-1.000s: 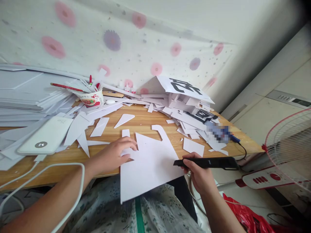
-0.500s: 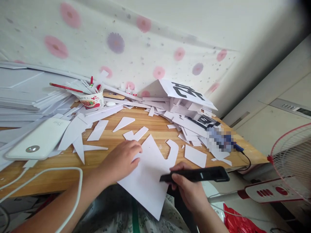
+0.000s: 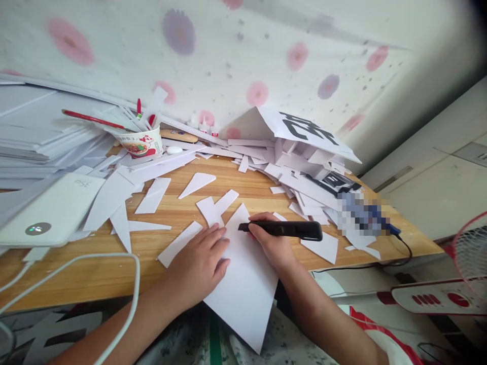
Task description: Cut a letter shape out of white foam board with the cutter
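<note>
A white foam board piece (image 3: pixel 243 299) lies at the table's front edge, its lower corner jutting out over my lap. My left hand (image 3: pixel 203 258) rests on its left side, palm down, fingers stretched out. In my right hand (image 3: pixel 270 243) is a black utility knife (image 3: pixel 294 229), gripped with thumb and fingers. The knife points left, its tip at the upper part of the board; whether the blade touches the surface I cannot tell. Cut strips (image 3: pixel 181 243) of the same white board lie close to my left hand.
On the wooden table (image 3: pixel 152 274) stand a white power bank (image 3: pixel 49 208) with a cable, a paper cup (image 3: pixel 140 144) of tools and stacked boards (image 3: pixel 34 126). A white model (image 3: pixel 300 152) stands at the back right among scraps. A fan (image 3: pixel 472 248) is at right.
My right hand has moved the knife up and left, from the board's right edge to its top. The board looks turned, and a strip now shows left of my left hand. The view has shifted.
</note>
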A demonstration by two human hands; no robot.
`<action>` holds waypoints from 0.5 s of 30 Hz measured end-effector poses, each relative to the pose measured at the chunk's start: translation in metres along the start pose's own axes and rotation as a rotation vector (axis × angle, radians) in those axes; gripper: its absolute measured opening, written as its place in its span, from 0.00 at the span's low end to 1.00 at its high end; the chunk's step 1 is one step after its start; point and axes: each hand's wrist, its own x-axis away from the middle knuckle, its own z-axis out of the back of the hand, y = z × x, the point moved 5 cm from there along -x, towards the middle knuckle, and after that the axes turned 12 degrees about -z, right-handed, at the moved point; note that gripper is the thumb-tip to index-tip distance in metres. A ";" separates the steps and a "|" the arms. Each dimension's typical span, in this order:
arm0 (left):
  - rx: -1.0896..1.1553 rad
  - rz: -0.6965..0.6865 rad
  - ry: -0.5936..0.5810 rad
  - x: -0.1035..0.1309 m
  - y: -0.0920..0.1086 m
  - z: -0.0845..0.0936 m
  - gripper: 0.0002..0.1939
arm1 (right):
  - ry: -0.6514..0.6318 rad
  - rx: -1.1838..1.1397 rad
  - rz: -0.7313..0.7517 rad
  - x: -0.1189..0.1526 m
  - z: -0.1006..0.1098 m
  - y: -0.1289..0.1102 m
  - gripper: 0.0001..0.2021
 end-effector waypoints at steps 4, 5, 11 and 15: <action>-0.066 -0.047 0.091 0.002 0.004 0.005 0.15 | -0.063 0.103 0.089 0.000 0.000 -0.007 0.07; -0.071 -0.057 0.105 0.002 0.005 0.006 0.15 | -0.090 0.136 0.118 -0.001 -0.001 -0.010 0.07; -0.064 -0.070 0.124 0.002 0.007 0.009 0.15 | -0.288 0.229 0.204 -0.015 -0.017 -0.022 0.07; -0.037 -0.065 0.125 0.001 0.008 0.010 0.15 | -0.297 0.194 0.213 -0.019 -0.020 -0.020 0.07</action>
